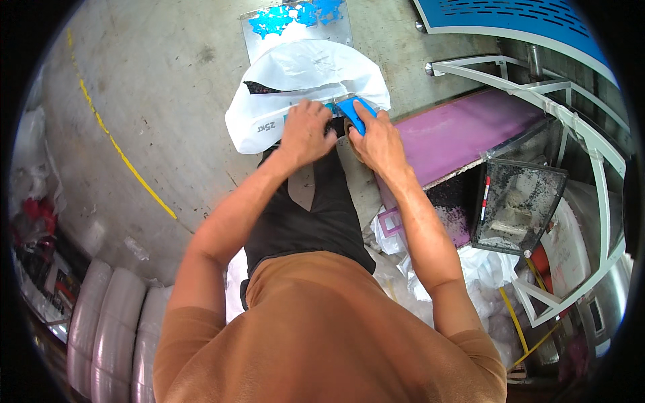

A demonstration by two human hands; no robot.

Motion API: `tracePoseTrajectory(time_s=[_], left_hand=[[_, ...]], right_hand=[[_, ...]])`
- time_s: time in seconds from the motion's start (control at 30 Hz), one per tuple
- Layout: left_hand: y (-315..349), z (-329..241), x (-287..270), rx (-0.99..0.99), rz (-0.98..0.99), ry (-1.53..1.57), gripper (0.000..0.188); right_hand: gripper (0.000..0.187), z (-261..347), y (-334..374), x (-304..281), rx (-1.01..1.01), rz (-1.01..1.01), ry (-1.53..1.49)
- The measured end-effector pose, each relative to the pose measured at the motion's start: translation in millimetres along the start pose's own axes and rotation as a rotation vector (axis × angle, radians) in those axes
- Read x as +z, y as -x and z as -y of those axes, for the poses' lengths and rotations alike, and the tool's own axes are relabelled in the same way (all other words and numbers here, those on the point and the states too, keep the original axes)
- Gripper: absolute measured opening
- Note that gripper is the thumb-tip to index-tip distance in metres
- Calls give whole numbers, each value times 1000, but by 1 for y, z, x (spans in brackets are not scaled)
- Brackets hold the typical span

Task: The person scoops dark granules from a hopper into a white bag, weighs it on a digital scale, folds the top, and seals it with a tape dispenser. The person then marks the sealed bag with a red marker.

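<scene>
A white plastic sack [306,64] lies across the far end of my dark trouser legs, with a dark slit in its upper left. My right hand [379,141] grips a blue tape dispenser [356,113] at the sack's near right edge. A brownish roll shows partly beneath that hand. My left hand [308,131] rests on the near edge of the sack, fingers bent and thumb apart, just left of the dispenser. Its fingertips partly cover a teal patch on the sack.
Behind the sack is a metal plate [255,40] with flaking blue paint. At right are a purple panel [463,131], a dirty black tray [521,205] and a white metal frame [598,144]. Wrapped rolls [117,329] stand at lower left; a yellow line [114,144] crosses the concrete.
</scene>
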State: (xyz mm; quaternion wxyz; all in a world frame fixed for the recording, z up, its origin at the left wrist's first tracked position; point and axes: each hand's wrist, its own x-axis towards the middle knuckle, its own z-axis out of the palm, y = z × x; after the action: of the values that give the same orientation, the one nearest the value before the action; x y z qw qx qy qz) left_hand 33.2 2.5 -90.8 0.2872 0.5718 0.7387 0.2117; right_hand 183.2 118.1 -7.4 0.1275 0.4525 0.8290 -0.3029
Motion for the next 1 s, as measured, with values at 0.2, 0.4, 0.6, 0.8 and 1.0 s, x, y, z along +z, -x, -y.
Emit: tracePoseTrajectory(time_s=[0.2, 0.4, 0.6, 0.8, 1.0], left_hand=[[9, -18, 25, -58, 110, -67, 35], [-3, 4, 40, -10, 174, -128, 10], [3, 12, 26, 151, -129, -240, 26], [-19, 13, 6, 26, -49, -239, 124], [-42, 29, 8, 35, 227, -357, 142]], right_hand=[[56, 6, 0, -4, 6, -5, 5], [57, 8, 2, -1, 1, 12, 1], [55, 6, -1, -2, 18, -12, -27], [54, 2, -5, -3, 1, -10, -10], [56, 11, -14, -10, 2, -6, -19]])
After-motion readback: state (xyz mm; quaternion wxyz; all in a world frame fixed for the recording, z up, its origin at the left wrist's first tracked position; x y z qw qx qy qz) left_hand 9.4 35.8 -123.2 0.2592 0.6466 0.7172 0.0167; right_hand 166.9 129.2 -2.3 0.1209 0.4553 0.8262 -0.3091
